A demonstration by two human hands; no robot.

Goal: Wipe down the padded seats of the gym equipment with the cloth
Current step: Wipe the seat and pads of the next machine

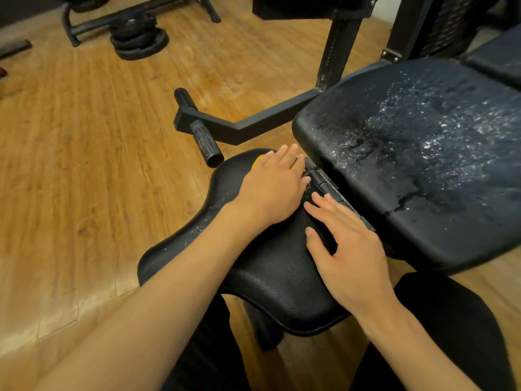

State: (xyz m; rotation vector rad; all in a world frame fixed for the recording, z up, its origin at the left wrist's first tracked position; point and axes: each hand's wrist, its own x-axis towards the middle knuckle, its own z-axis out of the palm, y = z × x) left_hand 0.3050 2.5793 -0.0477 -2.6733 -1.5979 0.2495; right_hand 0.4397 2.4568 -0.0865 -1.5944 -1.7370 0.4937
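The left hand [272,184] lies flat with its fingers straight and close together, pressing down on the yellow cloth [257,162] at the far edge of the small padded seat [282,277]. The cloth is almost wholly covered, and only a sliver shows past the hand's outer side, so it is pressed rather than gripped. The fingertips reach the metal hinge [324,184] that joins this seat to the larger pad [423,153]. The right hand [346,244] rests palm down on the seat's right edge, fingers spread and straight and holding nothing, its fingertips touching the same hinge. The two hands are close together near the seat's far right corner. The near half of the seat and its curved left lobe lie bare, with pale specks along the left edge. The larger pad rises to the right, its near left edge just beyond the hinge, and its top is covered in glistening droplets and wet streaks. A black frame arm with a ridged peg [203,128] stands just off the seat's far left corner. Beyond it the wooden floor [84,136] is open as far as a stack of weight plates [138,38]. The person's dark trousers [451,320] flank the near edge.
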